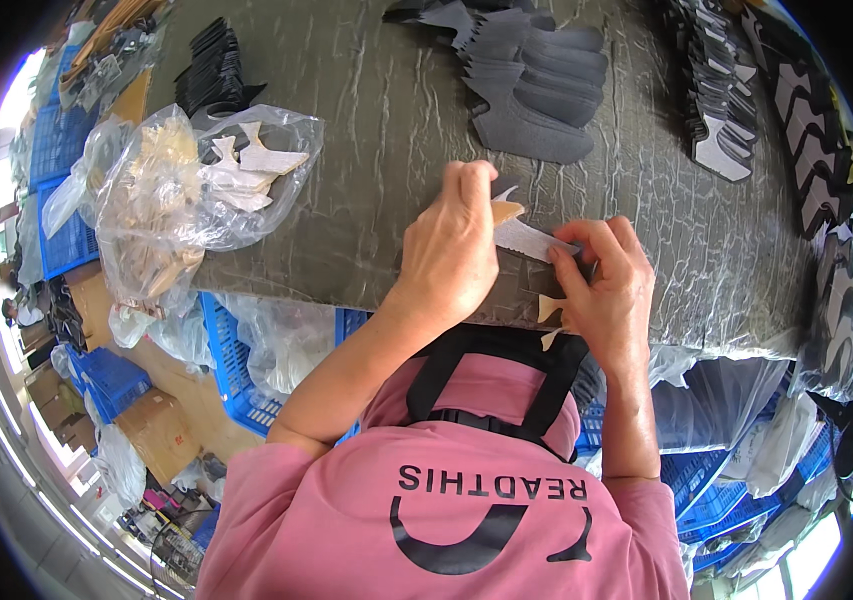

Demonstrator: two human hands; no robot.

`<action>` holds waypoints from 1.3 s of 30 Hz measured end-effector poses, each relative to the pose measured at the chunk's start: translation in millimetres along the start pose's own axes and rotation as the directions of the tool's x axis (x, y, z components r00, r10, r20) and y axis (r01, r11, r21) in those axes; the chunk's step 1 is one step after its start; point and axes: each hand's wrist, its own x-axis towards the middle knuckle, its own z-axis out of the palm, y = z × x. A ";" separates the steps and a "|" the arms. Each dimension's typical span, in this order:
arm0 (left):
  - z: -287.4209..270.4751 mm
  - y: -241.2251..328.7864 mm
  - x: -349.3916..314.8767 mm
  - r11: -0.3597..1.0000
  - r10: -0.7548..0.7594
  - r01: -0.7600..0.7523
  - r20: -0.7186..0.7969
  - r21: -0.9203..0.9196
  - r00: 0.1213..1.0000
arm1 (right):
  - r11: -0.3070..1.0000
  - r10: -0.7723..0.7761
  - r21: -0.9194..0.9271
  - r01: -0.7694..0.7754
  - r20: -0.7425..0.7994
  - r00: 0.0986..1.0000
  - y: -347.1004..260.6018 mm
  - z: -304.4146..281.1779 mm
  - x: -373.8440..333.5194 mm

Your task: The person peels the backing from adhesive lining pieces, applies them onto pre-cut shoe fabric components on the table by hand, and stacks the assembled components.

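Observation:
My left hand point(451, 250) and my right hand point(601, 285) meet over the near edge of a table covered in a dark, wrinkled sheet point(366, 150). Between them they pinch a thin pale grey cut piece with a toothed edge point(531, 238). My left fingers are also closed over a tan flat piece point(506, 212), and my right thumb and fingers grip the grey piece's right end. Two small tan cut pieces point(549, 308) lie at the table edge just under my right hand.
A fanned pile of grey cut pieces point(536, 85) lies beyond the hands. Black and white stacked pieces point(721, 100) run along the right. A clear plastic bag of tan and white pieces point(196, 180) sits left. Blue crates point(236, 370) and cardboard boxes point(161, 430) stand below.

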 end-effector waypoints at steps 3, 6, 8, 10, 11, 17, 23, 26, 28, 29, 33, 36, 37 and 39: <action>-6.3 -13.7 -4.5 0.998 -0.031 0.035 -0.098 0.043 0.995 | 0.995 -0.067 -0.075 0.065 -0.025 0.997 2.4 -0.1 0.8; -9.2 -29.3 -16.6 0.976 0.210 -0.218 -0.193 -0.023 0.958 | 0.991 -0.097 -0.087 0.097 0.001 0.995 6.2 -1.5 0.5; -13.4 -21.9 -27.7 0.913 0.409 -0.405 -0.140 0.053 0.902 | 0.986 -0.147 -0.072 0.147 0.015 0.989 6.5 0.1 1.7; -9.5 -20.6 -34.0 0.901 0.411 -0.407 0.004 0.153 0.912 | 0.984 -0.157 -0.082 0.158 0.024 0.987 5.7 0.2 1.6; -9.0 -21.2 -35.1 0.895 0.401 -0.402 0.049 0.192 0.915 | 0.981 -0.163 -0.098 0.165 0.032 0.986 4.9 -0.4 1.7; -13.6 -20.3 -33.2 0.894 0.389 -0.409 0.134 0.184 0.911 | 0.977 -0.182 -0.103 0.184 0.031 0.983 4.9 -0.6 -1.6; -10.7 -16.5 -24.9 0.899 0.344 -0.377 0.170 0.223 0.923 | 0.978 -0.160 -0.124 0.165 0.044 0.986 4.9 -0.7 -2.2; -5.8 -13.6 -20.1 0.915 0.284 -0.315 0.153 0.252 0.947 | 0.978 -0.161 -0.120 0.168 0.062 0.985 6.9 0.3 2.5; -2.0 -8.5 -15.3 0.920 0.272 -0.298 0.133 0.253 0.953 | 0.981 -0.145 -0.122 0.153 0.072 0.987 5.1 -2.8 4.7; -1.0 -5.8 -13.5 0.927 0.257 -0.278 0.113 0.253 0.960 | 0.983 -0.128 -0.125 0.138 0.084 0.988 3.5 -5.0 4.8; 3.2 2.0 -6.5 0.932 0.261 -0.275 0.089 0.237 0.961 | 0.995 -0.082 -0.041 0.087 0.103 0.991 2.4 -6.3 8.8; -3.3 3.3 -5.8 0.950 0.227 -0.239 0.084 0.202 0.970 | 0.992 -0.127 0.004 0.127 0.107 0.986 4.1 -5.3 10.3; -7.7 1.2 -7.4 0.944 0.251 -0.262 0.079 0.201 0.965 | 0.991 -0.134 0.022 0.132 0.110 0.985 1.1 -5.8 10.4; -12.6 -5.5 -6.2 0.957 0.243 -0.241 -0.006 -0.162 0.970 | 0.986 -0.152 0.078 0.144 0.107 0.983 8.2 -9.3 7.9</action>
